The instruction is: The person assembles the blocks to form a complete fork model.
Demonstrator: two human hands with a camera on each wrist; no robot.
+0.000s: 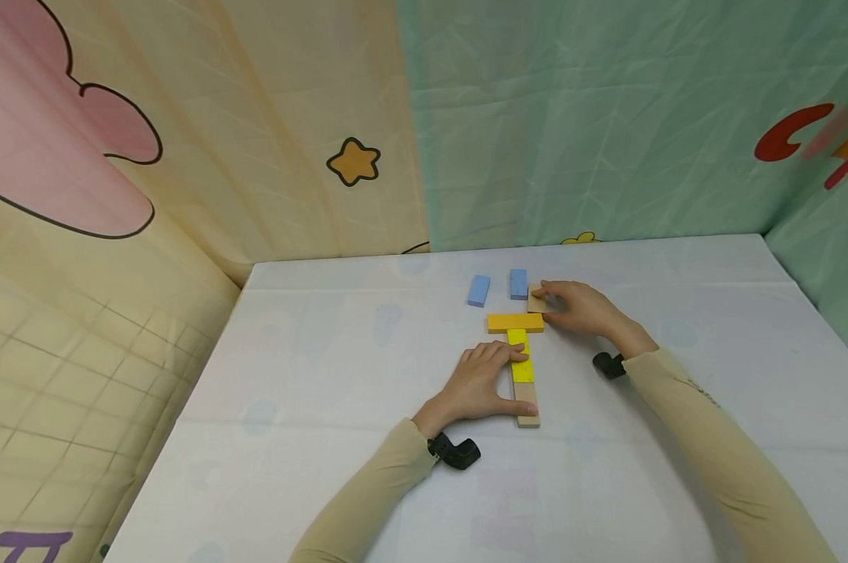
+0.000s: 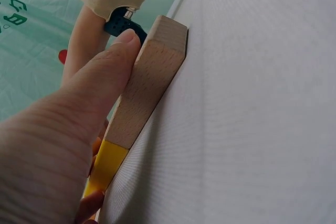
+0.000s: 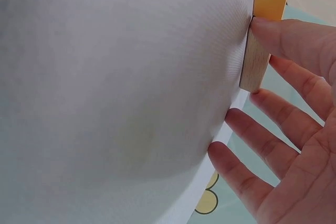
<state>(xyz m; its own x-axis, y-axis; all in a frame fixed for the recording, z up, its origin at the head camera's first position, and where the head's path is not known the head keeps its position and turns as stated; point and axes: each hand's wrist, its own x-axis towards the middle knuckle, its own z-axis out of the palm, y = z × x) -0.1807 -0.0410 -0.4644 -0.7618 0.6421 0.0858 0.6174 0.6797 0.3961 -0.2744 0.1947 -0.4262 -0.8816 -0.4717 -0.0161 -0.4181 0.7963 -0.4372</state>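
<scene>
1. The right hand (image 1: 580, 309) is pinching a small wooden block (image 1: 536, 304), lying at one o'clock from the orange block (image 1: 514, 324).
2. The left hand (image 1: 476, 383) is resting, outstretched, upon the yellow block (image 1: 523, 371) and nearer wooden block (image 1: 525, 392), at six o'clock.
3. Two blue blocks (image 1: 518, 285) are lying at ten and twelve.

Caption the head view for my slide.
Left grip touches yellow block and wood block; right grip pinches another wood block near two blue blocks.

Several blocks (image 1: 515, 323) lie on the white table (image 1: 325, 375).
</scene>
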